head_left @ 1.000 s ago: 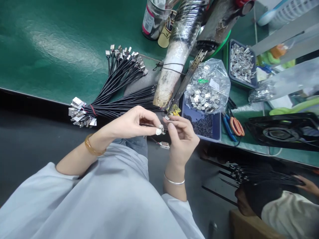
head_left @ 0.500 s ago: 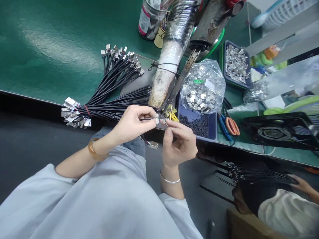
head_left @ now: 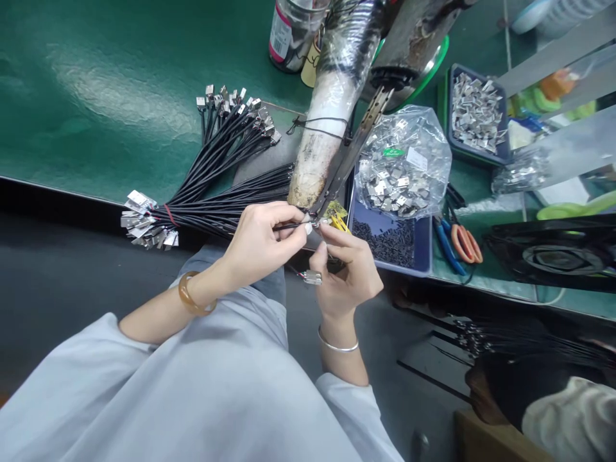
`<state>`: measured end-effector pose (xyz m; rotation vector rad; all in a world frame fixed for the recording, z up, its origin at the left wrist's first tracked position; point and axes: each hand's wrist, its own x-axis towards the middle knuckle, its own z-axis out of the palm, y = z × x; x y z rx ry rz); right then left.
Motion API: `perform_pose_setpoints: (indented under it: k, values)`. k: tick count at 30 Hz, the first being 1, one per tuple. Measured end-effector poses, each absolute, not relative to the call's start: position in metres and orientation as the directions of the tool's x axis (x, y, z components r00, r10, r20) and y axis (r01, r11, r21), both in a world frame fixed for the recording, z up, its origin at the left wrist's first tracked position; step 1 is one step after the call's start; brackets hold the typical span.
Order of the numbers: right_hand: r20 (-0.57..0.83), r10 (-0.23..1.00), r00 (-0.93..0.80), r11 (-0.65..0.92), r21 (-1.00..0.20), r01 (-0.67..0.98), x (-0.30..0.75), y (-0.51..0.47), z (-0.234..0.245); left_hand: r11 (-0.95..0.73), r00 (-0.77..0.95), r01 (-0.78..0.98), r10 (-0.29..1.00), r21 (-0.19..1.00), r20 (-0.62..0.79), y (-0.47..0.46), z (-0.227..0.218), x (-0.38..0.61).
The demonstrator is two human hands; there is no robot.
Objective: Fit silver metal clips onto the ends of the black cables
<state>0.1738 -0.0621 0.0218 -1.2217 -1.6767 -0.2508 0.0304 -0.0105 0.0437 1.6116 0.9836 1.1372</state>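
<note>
My left hand (head_left: 264, 240) is closed in a pinch on a black cable (head_left: 285, 226), close to its end. Facing it, my right hand (head_left: 347, 266) has curled fingers, with the fingertips at a small metal piece (head_left: 321, 222) by the cable end; what they grip is too small to make out. Just above the fingertips is the lower end of a slim metal arm (head_left: 353, 151). A large bundle of black cables (head_left: 202, 208) with metal plugs lies left of my hands, tied with a red band. One metal plug (head_left: 312, 277) hangs below my fingers.
A plastic-wrapped hose (head_left: 317, 128) slants down behind my hands. On the right are a bag of metal connectors (head_left: 402, 170), a blue tray (head_left: 423, 247) with small black pieces, a bin of metal shells (head_left: 476, 115), orange-and-blue-handled tools (head_left: 466, 244) and a black fan (head_left: 553, 256). Another person (head_left: 524, 378) sits at lower right.
Both hands have moved slightly up and right, bringing the cable end closer to the metal arm's lower end. My right thumb has come away from the index fingertip. The view has shifted a little.
</note>
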Motion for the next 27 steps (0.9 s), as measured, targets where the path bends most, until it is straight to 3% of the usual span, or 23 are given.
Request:
perform_pose_setpoints:
  k: [8,27]
  values:
    - [0.81,0.586,-0.03,0.474,-0.312,0.824,0.1753,-0.0598,0.0258,-0.41,0.219,0.206,0.904,0.889,0.367,-0.0137,0.0438,0.0323]
    - [0.823,0.564,-0.063,0.47,-0.257,0.845,0.1757,-0.0635,0.027,-0.374,0.274,0.175,0.907,0.911,0.319,-0.0165,0.0421,0.0284]
